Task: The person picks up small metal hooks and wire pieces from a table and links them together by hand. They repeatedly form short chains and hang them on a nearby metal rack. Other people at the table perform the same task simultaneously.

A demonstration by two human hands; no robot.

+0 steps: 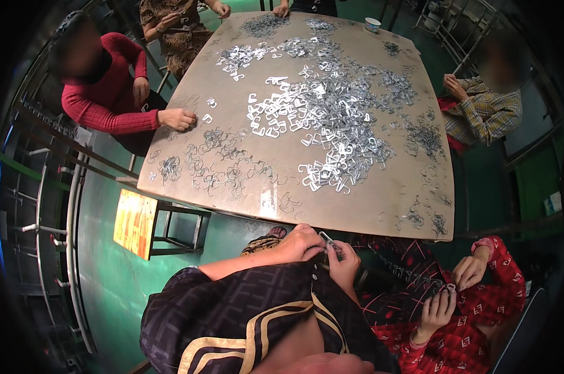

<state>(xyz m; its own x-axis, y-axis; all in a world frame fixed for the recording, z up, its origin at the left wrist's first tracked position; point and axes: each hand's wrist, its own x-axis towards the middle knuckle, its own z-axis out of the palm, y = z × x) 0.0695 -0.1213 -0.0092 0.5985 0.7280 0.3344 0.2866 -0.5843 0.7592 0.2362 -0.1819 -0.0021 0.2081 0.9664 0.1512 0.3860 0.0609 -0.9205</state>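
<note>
Just off the near edge of the table (263, 202), my two hands meet in front of my body. My left hand (299, 243) is closed, its fingers pinching a small silvery metal hook (324, 237). From the other side my right hand (344, 263) grips the same hook between thumb and fingers. Whether a thin wire piece is also between the fingers is too small to tell. On the tabletop lies a big heap of flat, bent metal hooks (341, 149). Thin wire pieces (232, 168) are scattered nearer me, to the left.
A person in red (107, 93) reaches onto the table at left. Another in patterned red (462, 324) works close on my right. A person in plaid (493, 112) is at far right, with others behind. A wooden-topped stool (134, 221) stands left; a cup (372, 23) sits far back.
</note>
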